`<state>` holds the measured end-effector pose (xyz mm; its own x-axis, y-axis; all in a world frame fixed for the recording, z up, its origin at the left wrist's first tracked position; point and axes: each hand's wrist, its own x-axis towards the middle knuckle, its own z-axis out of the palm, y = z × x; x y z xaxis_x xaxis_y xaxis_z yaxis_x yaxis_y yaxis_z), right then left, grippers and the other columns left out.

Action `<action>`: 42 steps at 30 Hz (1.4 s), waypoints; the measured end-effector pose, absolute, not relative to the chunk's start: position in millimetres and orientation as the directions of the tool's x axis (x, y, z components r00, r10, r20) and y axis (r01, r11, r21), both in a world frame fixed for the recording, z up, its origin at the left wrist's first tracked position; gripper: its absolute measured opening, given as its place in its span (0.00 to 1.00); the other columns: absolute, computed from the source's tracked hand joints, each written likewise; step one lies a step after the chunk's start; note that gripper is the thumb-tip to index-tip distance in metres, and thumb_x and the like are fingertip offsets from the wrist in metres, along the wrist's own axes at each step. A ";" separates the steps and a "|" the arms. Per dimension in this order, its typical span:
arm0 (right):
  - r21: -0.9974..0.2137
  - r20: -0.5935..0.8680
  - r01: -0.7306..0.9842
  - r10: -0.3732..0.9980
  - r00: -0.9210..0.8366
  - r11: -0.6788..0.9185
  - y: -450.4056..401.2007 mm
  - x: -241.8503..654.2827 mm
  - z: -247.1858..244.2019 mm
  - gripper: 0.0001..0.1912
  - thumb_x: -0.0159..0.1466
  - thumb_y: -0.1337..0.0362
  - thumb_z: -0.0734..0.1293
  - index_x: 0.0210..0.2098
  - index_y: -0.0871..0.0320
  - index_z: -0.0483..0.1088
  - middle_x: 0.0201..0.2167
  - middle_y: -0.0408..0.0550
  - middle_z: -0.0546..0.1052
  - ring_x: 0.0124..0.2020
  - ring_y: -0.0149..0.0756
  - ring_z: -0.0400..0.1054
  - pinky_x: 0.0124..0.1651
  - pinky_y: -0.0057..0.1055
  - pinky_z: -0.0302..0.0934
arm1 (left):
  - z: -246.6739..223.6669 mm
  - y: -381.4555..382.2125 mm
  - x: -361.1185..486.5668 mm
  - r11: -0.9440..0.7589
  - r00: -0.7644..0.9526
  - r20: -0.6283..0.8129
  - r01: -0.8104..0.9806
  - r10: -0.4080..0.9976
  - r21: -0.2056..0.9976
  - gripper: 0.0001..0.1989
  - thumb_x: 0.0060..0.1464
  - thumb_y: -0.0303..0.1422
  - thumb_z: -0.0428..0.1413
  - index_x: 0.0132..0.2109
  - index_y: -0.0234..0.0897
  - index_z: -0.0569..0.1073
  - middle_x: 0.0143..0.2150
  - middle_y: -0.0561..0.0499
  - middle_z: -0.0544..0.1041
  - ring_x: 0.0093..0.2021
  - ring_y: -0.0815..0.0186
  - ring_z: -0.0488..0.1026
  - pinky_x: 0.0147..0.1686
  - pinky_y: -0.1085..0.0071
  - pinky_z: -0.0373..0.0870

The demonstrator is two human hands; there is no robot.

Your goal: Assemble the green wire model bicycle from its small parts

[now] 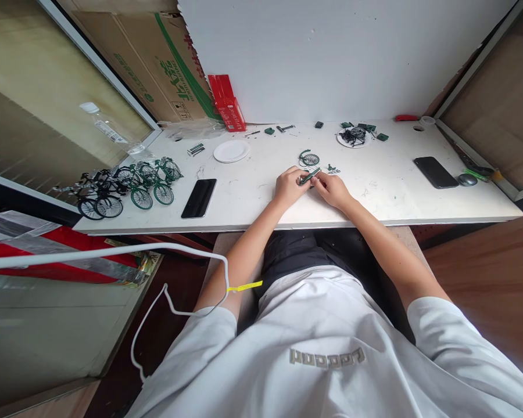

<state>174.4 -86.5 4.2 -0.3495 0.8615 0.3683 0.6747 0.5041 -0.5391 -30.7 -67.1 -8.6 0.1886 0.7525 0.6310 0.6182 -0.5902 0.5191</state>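
Observation:
Both hands meet over the front middle of the white table (253,197). My left hand (289,186) is closed round a slim green model bicycle part (309,176), which slants up to the right. The fingers of my right hand (332,190) are pinched at the part's near side; whether a smaller piece sits between them is too small to tell. Just beyond the hands lies a wheel (311,159) with a curved green mudguard. Small green and silver pieces (332,169) rest to the right of it.
Several assembled model bicycles (142,197) stand at the left, near a phone (199,198) and a white plate (231,151). Another plate (344,141) bears black parts. A second phone (436,172) lies right. At the back stands a red box (233,113). A white cable (113,251) crosses my left arm.

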 end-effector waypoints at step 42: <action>-0.533 0.365 0.696 0.873 -0.324 0.481 -85.6 175.4 4.1 0.30 0.80 0.36 0.51 0.39 0.51 0.70 0.28 0.51 0.77 0.29 0.46 0.69 0.37 0.39 0.55 | -5.4 -69.7 -30.2 -0.585 0.185 0.620 0.608 0.762 0.537 0.03 0.63 0.32 0.68 0.43 0.40 0.86 0.41 0.45 0.86 0.33 0.62 0.77 0.39 0.65 0.75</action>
